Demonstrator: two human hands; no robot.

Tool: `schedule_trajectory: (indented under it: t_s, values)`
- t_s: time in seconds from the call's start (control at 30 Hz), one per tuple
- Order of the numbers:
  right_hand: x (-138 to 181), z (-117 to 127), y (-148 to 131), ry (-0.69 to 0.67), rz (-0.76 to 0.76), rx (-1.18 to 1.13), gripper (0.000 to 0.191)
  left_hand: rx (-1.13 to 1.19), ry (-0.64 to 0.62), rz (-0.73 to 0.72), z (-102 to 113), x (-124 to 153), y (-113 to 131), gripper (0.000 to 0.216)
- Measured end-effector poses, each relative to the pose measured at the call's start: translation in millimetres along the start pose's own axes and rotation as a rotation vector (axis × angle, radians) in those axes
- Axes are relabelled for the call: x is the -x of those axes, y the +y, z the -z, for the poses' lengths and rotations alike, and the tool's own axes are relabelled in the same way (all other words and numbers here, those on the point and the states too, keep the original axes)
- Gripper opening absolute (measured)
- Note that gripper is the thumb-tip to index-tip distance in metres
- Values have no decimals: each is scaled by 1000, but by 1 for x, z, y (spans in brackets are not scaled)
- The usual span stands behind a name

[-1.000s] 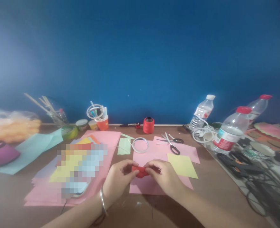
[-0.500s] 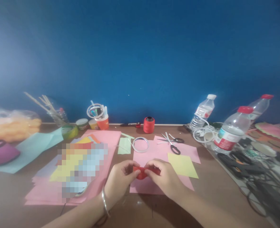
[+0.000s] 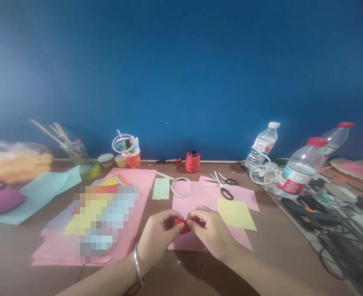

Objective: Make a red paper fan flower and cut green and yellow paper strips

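My left hand and my right hand meet over a pink paper sheet near the table's front. Both pinch a small folded piece of red paper between thumb and fingers, and most of it is hidden by the fingertips. A metal bangle sits on my left wrist. A yellow paper square lies just right of my right hand.
Scissors, a clear tape ring and a red thread spool lie behind the hands. A stack of coloured paper is at left. Water bottles and tangled cables crowd the right side. Cups with pens stand by the blue wall.
Both hands have drawn closer together, and the red paper is folded smaller between the fingertips. Everything else stayed put.
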State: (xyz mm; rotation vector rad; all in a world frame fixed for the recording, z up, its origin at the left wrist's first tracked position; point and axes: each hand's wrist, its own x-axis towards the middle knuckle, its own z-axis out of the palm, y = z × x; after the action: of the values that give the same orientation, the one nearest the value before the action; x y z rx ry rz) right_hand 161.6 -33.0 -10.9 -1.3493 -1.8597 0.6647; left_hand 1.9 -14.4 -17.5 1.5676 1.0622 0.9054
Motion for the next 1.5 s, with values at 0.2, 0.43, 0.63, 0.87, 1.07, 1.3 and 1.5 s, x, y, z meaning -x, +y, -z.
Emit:
schedule_trajectory:
  t_s: [0.2,0.43,0.63,0.87,1.07,1.3,1.5]
  values:
    - [-1,-1,0,28,62,97,18,-44,64,5,-1,1,-5,11]
    - [-2,4,1,1,52,130,15,68,23,18,1,-1,-3,10]
    - [-2,3,1,-29,85,153,11,-73,45,4,-1,1,-9,18]
    - [-1,1,-2,5,105,174,17,-183,31,-28,2,1,-4,14]
    - [0,1,-3,28,125,202,16,-210,-7,-77,4,2,6,12]
    - [-1,8,-4,-6,117,112,11,-96,22,-43,8,2,4,12]
    - [-3,10,-1,-38,78,63,15,-72,11,-32,9,0,2,5]
